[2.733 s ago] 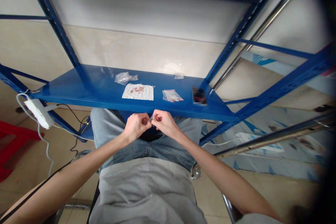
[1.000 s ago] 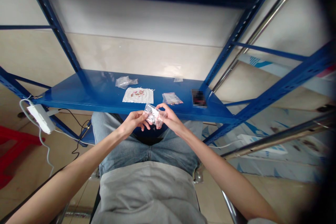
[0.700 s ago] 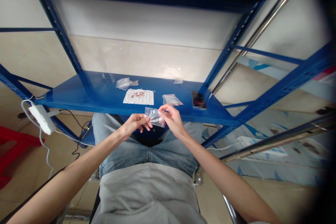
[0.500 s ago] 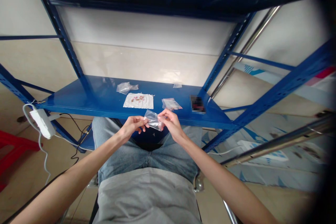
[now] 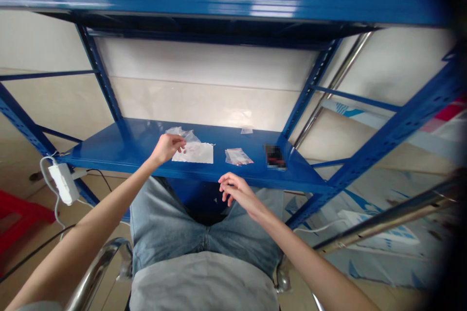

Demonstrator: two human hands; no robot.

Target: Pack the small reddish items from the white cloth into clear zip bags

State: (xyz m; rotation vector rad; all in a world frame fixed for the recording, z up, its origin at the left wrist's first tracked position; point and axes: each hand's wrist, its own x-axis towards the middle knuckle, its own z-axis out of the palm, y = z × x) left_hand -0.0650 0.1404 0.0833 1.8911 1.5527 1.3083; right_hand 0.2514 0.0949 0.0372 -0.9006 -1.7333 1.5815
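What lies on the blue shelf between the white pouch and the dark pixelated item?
In the head view, clear plastic packaging with reddish marks lies between the white pouch and the dark pixelated item, on the blue shelf.

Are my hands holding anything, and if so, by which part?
Your right hand holds nothing. Your left hand is by a clear plastic bag; whether it grips the bag can't be told.

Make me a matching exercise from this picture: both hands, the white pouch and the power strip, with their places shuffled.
1. left hand
2. right hand
3. white pouch
4. power strip

A. lying on the blue shelf
B. over the lap
C. beside the shelf's left end
D. covering the pouch's upper left corner

Pairs: 1-D, 2-B, 3-A, 4-C
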